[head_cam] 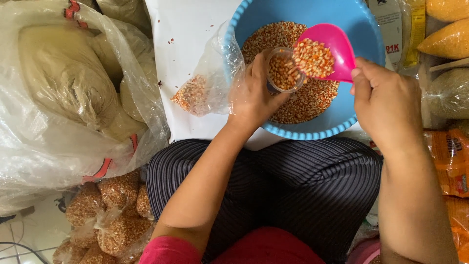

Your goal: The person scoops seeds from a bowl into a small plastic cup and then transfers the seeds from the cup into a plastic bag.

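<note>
Two hands work over a round blue plastic basin (364,39) with a beaded, scalloped rim, which sits on a white sheet (188,44) in front of the person's striped dark trousers (293,186). Inside the basin lies a loose bed of dried corn kernels (312,100), small, hard-looking and orange-tan with paler flecks.

Largest of all is the bulky clear plastic sack (63,93) at the left, wrinkled and glossy, stuffed with pale beige bags. Below it lies a heap of small knotted clear bags of kernels (110,215), lumpy and brownish. At the right edge are packets of yellow grain (447,41) and orange printed wrappers (452,161).

A thin clear bag (210,83), crinkled and partly filled with kernels, drapes from the basin's left rim onto the sheet, just beside the left hand.

The right hand (388,105) is closed in a fist around the handle of a smooth pink plastic scoop (330,49), heaped with kernels and tilted over the basin toward the cup.

The left hand (256,95) curls its fingers around a small clear plastic cup (284,71), cylindrical and nearly full of kernels, held above the basin with its mouth touching the scoop's lip.
</note>
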